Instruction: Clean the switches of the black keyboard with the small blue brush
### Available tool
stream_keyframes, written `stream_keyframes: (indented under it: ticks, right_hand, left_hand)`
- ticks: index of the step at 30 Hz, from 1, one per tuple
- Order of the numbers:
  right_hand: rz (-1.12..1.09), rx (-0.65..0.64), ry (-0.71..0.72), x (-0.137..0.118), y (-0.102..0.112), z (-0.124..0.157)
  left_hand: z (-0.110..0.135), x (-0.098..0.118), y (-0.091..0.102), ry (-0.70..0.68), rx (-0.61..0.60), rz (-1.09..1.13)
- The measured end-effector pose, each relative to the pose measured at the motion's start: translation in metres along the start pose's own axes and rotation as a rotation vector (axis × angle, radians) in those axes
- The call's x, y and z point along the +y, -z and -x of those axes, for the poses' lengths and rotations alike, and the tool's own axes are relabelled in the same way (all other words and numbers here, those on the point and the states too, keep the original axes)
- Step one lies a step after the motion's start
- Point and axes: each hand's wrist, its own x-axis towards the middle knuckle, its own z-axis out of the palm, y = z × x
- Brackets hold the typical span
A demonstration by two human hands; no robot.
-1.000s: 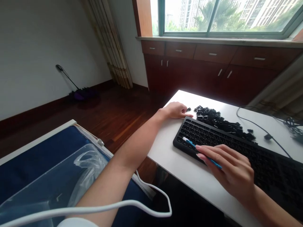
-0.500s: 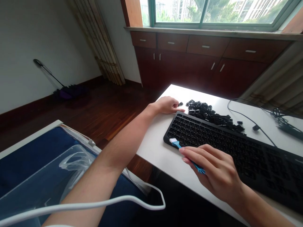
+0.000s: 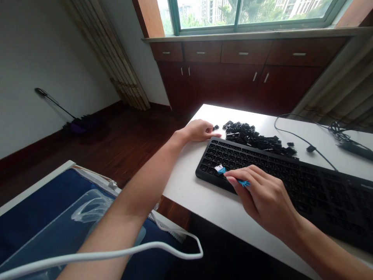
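Note:
A black keyboard (image 3: pixel 279 175) lies on a white table (image 3: pixel 204 198). My right hand (image 3: pixel 262 194) pinches a small blue brush (image 3: pixel 224 171); its white bristles touch the keys at the keyboard's near left corner. My left hand (image 3: pixel 199 130) rests on the table by the keyboard's far left corner, fingers curled loosely, next to a single loose black keycap (image 3: pixel 215 127). Behind the keyboard lies a heap of several loose black keycaps (image 3: pixel 253 138).
A black cable (image 3: pixel 303 142) runs across the table's right part. A white cable (image 3: pixel 116 252) loops over a blue zip bag with clear plastic (image 3: pixel 58 210) at lower left. Dark wooden cabinets (image 3: pixel 233 74) stand under the window; a mop (image 3: pixel 72 120) leans by the wall.
My right hand has drawn the brush across the keyboard's left end, from the upper rows down to the near left corner. The view has shifted slightly. My left hand has stayed in place.

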Motion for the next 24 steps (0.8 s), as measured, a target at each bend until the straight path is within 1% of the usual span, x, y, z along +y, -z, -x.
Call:
stream_keyframes:
  ticks: [3,5,8,10,14,17,22,24]
  right_hand:
    - [-0.094,0.050,-0.122,0.008,0.004,-0.002]
    - [-0.093,0.110,-0.195,0.013,0.009,-0.003]
    - [-0.067,0.129,-0.279,0.018,0.013,-0.004]
    - [-0.072,0.115,-0.274,0.019,0.013,-0.004]
    - [-0.067,0.086,-0.180,0.021,0.011,-0.004]
    - [-0.036,0.104,-0.154,0.023,0.010,-0.004]
    - [-0.104,0.120,-0.250,0.023,0.012,-0.004]
    - [-0.105,0.122,-0.247,0.025,0.012,-0.004]
  left_hand:
    - [-0.001,0.001,0.000,0.017,-0.010,-0.002]
    - [-0.001,0.001,0.000,0.030,-0.018,-0.007]
    - [-0.002,0.002,0.000,0.038,-0.024,-0.018]
    - [-0.002,0.002,-0.001,0.041,-0.023,-0.021]
    - [-0.003,0.001,-0.002,0.030,-0.015,-0.022]
    - [-0.004,0.001,-0.002,0.023,-0.027,-0.024]
    - [-0.004,0.002,-0.002,0.012,-0.024,-0.033]
    - [-0.004,0.003,-0.002,0.016,-0.022,-0.034]
